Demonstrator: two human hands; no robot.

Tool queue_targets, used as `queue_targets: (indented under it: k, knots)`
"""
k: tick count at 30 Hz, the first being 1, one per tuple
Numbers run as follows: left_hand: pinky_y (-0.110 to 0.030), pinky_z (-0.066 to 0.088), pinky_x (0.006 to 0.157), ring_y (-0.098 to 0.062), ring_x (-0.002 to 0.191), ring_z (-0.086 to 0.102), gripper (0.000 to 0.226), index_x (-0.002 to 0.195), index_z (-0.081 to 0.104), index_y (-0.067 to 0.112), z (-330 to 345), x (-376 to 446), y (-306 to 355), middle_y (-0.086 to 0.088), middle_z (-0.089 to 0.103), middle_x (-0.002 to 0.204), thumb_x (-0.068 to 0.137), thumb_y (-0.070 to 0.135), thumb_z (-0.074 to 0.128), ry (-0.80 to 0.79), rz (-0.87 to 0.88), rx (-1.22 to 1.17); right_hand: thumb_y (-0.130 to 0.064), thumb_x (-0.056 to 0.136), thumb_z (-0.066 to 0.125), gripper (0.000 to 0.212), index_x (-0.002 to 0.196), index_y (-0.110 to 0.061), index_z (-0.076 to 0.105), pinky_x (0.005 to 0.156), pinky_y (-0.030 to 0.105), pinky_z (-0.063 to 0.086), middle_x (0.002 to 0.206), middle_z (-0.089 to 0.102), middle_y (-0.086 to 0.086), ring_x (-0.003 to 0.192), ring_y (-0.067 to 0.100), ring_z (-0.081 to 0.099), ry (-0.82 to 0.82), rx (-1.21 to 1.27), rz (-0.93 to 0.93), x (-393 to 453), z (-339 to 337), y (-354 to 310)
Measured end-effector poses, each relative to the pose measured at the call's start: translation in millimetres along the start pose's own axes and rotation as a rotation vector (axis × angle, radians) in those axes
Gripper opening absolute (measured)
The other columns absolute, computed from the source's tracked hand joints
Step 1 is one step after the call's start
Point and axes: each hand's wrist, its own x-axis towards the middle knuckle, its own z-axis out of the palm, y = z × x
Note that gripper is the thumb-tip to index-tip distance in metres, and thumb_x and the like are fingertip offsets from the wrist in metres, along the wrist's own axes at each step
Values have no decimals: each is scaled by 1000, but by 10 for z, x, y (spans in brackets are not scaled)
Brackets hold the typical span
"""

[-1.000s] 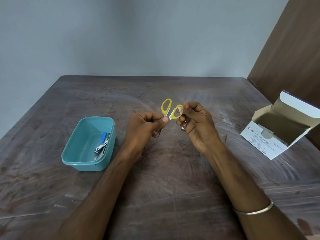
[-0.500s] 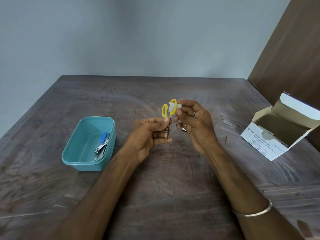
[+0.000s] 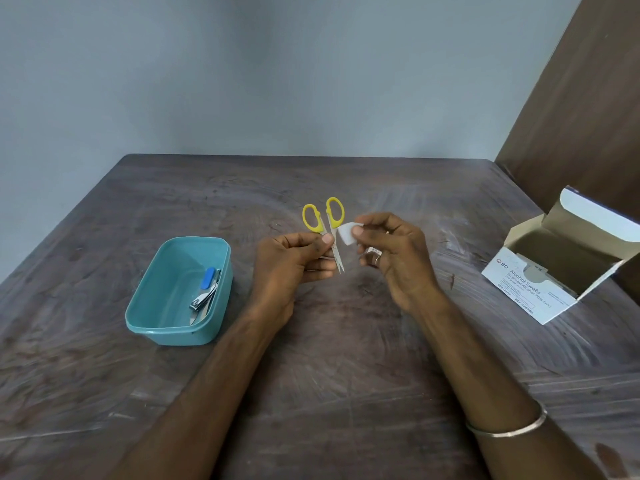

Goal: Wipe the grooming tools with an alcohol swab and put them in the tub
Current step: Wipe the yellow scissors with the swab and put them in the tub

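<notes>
My left hand [image 3: 294,263] pinches small yellow-handled scissors [image 3: 323,220] at the pivot, handles up and the thin blades pointing down. My right hand [image 3: 394,258] holds a white alcohol swab [image 3: 346,233] between thumb and forefinger, right beside the scissors' blades. Both hands hover over the middle of the dark wooden table [image 3: 329,375]. To the left stands a teal tub [image 3: 162,306] that holds a nail clipper [image 3: 202,299] and a blue-tipped tool [image 3: 209,277].
An open white box of alcohol swabs [image 3: 554,268] lies at the table's right side, flap raised. A brown panel [image 3: 588,98] rises behind it. A grey wall stands past the far edge.
The scissors' handles have spread apart and turned to face me. My right hand has slid the swab down from the handles to beside the blades.
</notes>
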Motion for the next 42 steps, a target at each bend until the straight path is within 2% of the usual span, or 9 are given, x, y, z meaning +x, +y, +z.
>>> queue_targets:
  k: [3, 8, 12, 18, 25, 30, 38, 42]
  knots:
    - [-27, 61, 60, -19, 60, 71, 7, 82, 74, 4, 8, -7, 7, -11, 75, 73, 87, 7, 71, -19, -4, -38, -3, 77, 79, 14, 78, -16, 72, 53, 28, 40, 72, 69, 8, 55, 12, 55, -86, -130, -24, -23, 45, 44]
    - [-31, 63, 67, -28, 74, 75, 10, 91, 73, -2, 3, -2, 22, -19, 76, 85, 87, 7, 69, -15, -28, -82, -3, 79, 80, 13, 84, -10, 70, 52, 30, 44, 71, 70, 6, 59, 14, 61, -110, -234, -58, -26, 37, 51]
    - [-30, 62, 67, -25, 72, 75, 7, 88, 73, 4, -8, 7, 25, -14, 77, 84, 87, 10, 71, -19, -31, -107, -1, 80, 79, 13, 85, -8, 69, 52, 31, 51, 79, 74, 16, 67, 24, 69, -120, -261, -77, -29, 28, 49]
    - [-28, 61, 62, -19, 66, 72, 11, 89, 72, 2, -22, 44, 17, -11, 76, 79, 86, 13, 73, 31, -16, -98, 7, 78, 77, 16, 79, -6, 68, 52, 29, 55, 73, 73, 14, 61, 21, 70, -110, -247, -74, -31, 54, 32]
    - [-28, 59, 64, -16, 74, 72, 9, 84, 75, 7, -45, 69, -25, -7, 77, 83, 83, 16, 77, 34, 25, -27, -2, 81, 79, 13, 85, -6, 67, 41, 25, 42, 81, 71, 28, 58, 20, 64, -103, -278, -86, -33, 57, 60]
    - [-28, 58, 64, -18, 77, 73, 11, 84, 74, 8, -64, 78, -20, -7, 77, 82, 82, 18, 77, 77, 36, -46, 7, 80, 76, 15, 81, -4, 66, 49, 28, 54, 74, 75, 13, 63, 21, 71, -128, -218, -65, -32, 46, 32]
    - [-32, 58, 67, -20, 77, 72, 16, 93, 76, 7, -69, 93, -40, -10, 77, 87, 83, 20, 77, 69, 91, -6, 6, 80, 76, 13, 87, 2, 65, 54, 31, 59, 78, 75, 18, 62, 25, 72, -151, -201, -40, -47, 66, 28]
    - [-36, 60, 73, -25, 82, 73, 14, 98, 75, 3, -58, 97, -64, -13, 77, 92, 87, 11, 72, 31, 133, -31, 8, 81, 74, 13, 87, 3, 64, 55, 31, 59, 79, 75, 19, 64, 26, 73, -221, -226, -16, -56, 48, 9]
